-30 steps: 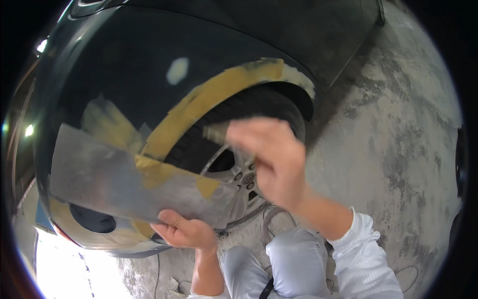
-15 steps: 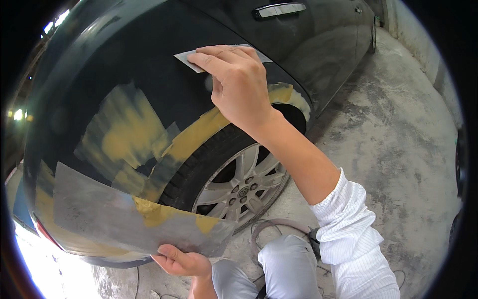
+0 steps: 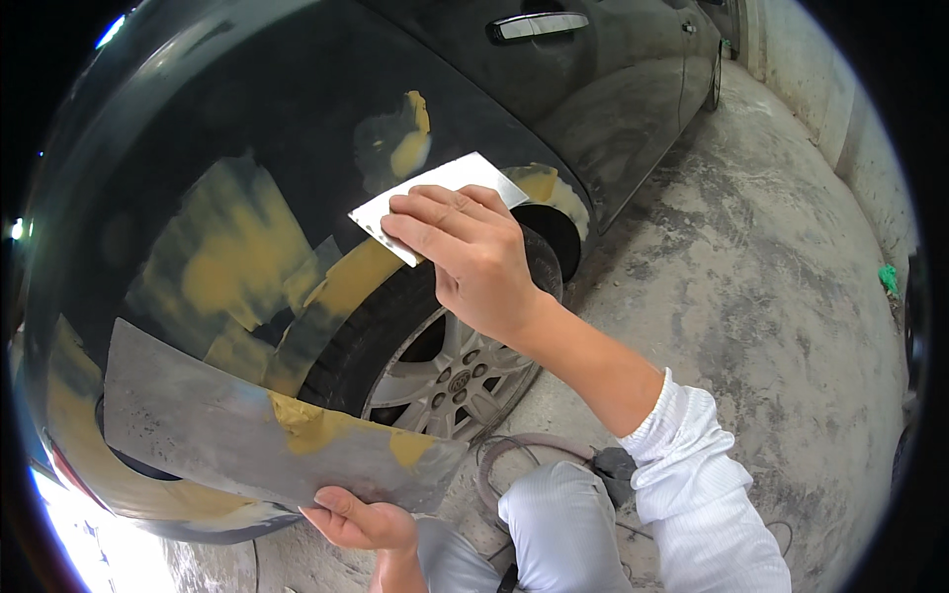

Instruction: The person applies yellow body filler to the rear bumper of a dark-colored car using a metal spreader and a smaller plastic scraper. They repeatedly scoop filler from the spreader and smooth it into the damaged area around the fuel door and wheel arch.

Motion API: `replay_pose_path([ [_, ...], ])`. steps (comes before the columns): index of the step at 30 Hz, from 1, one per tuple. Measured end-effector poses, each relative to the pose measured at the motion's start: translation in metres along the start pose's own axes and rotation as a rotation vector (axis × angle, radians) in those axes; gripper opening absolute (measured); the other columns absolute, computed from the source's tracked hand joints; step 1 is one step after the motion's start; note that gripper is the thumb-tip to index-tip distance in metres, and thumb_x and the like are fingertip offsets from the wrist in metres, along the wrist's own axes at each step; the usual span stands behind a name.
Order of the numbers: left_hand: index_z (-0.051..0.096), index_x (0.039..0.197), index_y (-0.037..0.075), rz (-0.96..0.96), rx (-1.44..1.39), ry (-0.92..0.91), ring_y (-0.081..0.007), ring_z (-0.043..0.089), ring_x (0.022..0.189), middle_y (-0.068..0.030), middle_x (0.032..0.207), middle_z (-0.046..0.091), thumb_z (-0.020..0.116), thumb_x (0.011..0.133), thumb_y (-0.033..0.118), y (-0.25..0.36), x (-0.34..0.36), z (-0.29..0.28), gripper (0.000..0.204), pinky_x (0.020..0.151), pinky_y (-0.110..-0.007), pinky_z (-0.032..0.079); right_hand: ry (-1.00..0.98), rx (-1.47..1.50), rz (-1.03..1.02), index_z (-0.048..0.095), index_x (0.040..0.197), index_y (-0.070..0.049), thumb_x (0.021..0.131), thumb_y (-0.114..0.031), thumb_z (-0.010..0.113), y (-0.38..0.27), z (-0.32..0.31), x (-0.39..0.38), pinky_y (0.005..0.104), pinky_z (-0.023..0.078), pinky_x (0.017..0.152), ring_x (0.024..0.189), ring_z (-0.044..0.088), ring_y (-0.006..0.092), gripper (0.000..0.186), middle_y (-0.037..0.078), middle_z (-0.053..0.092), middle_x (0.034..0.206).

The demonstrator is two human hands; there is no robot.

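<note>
My right hand (image 3: pixel 473 252) grips a thin silvery rectangular spreader (image 3: pixel 442 183) over the car's dark rear panel (image 3: pixel 277 89), just above the wheel arch. My left hand (image 3: pixel 361 522) holds the lower edge of a long grey board (image 3: pixel 208 405), which carries clumps of yellow filler (image 3: pixel 301 423) along its upper edge. Smeared yellow filler lies in a broad patch (image 3: pixel 237 267) on the panel, along the arch (image 3: pixel 351 282), and in a small streaked patch (image 3: pixel 408 143) higher up.
The wheel (image 3: pixel 460 385) sits under the arch. The car's door (image 3: pixel 613 89) runs toward the upper right beside a wall (image 3: pixel 801 69). A hose (image 3: pixel 489 465), cables and a dark object (image 3: pixel 613 474) lie on the stained floor (image 3: pixel 722 277) near my knees. A small green item (image 3: pixel 888 280) lies far right.
My right hand rose onto the upper panel with the spreader, then moved lower. A yellow streak now marks the spot that was pale. The view has shifted toward the door and wall.
</note>
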State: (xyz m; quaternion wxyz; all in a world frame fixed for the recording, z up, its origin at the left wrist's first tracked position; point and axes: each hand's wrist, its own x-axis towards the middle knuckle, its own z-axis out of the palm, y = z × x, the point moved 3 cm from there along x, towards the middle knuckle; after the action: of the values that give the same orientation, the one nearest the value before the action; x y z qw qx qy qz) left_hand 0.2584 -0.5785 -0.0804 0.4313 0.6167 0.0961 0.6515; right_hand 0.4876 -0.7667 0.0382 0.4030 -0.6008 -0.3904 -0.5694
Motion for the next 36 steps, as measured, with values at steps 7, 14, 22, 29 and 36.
replay_pose_path([
  [7, 0.061, 0.136, -0.010, 0.001, 0.018, -0.038, -0.0198, 0.062, 0.111, -0.0161, 0.130, 0.069, 0.051, 0.125, 0.035, 0.006, -0.001, -0.013, 0.047, 0.100, -0.035, 0.054, 0.207, -0.141, -0.011, 0.084, 0.119, -0.009, 0.082, 0.009, 0.075, 0.042, 0.001, 0.052, 0.0420, 0.051, 0.102, 0.114, 0.079, 0.0263, 0.042, 0.008, 0.085, 0.121],
  [14, 0.061, 0.137, -0.009, -0.008, -0.002, -0.019, -0.0199, 0.062, 0.113, -0.0159, 0.131, 0.068, 0.051, 0.125, 0.035, -0.003, -0.004, -0.016, 0.046, 0.101, -0.035, 0.053, 0.146, -0.095, 0.028, 0.085, 0.115, -0.009, 0.082, 0.015, 0.074, 0.026, 0.021, 0.053, 0.0397, 0.057, 0.098, 0.106, 0.082, 0.0264, 0.042, 0.006, 0.086, 0.116],
  [22, 0.062, 0.134, -0.008, -0.056, -0.036, -0.070, -0.0191, 0.061, 0.111, -0.0135, 0.127, 0.068, 0.053, 0.124, 0.033, -0.009, -0.015, -0.007, 0.043, 0.101, -0.033, 0.052, 0.085, -0.064, -0.005, 0.081, 0.110, -0.010, 0.081, 0.010, 0.075, 0.005, 0.014, 0.007, 0.0400, 0.055, 0.091, 0.113, 0.080, 0.0247, 0.036, 0.006, 0.084, 0.114],
  [29, 0.062, 0.133, -0.008, -0.013, 0.021, -0.040, -0.0187, 0.062, 0.109, -0.0142, 0.126, 0.069, 0.052, 0.125, 0.031, 0.004, -0.004, -0.022, 0.042, 0.098, -0.032, 0.053, 0.145, -0.110, 0.030, 0.084, 0.124, -0.008, 0.085, 0.016, 0.069, 0.029, -0.013, 0.026, 0.0422, 0.052, 0.101, 0.116, 0.079, 0.0288, 0.049, 0.009, 0.085, 0.125],
  [36, 0.063, 0.129, -0.008, -0.036, -0.007, -0.018, -0.0190, 0.062, 0.107, -0.0136, 0.122, 0.070, 0.052, 0.125, 0.032, -0.001, -0.002, -0.024, 0.042, 0.096, -0.033, 0.054, 0.183, -0.143, 0.072, 0.085, 0.120, -0.009, 0.084, 0.015, 0.071, 0.052, 0.014, 0.049, 0.0400, 0.059, 0.099, 0.104, 0.082, 0.0301, 0.045, 0.008, 0.087, 0.117],
])
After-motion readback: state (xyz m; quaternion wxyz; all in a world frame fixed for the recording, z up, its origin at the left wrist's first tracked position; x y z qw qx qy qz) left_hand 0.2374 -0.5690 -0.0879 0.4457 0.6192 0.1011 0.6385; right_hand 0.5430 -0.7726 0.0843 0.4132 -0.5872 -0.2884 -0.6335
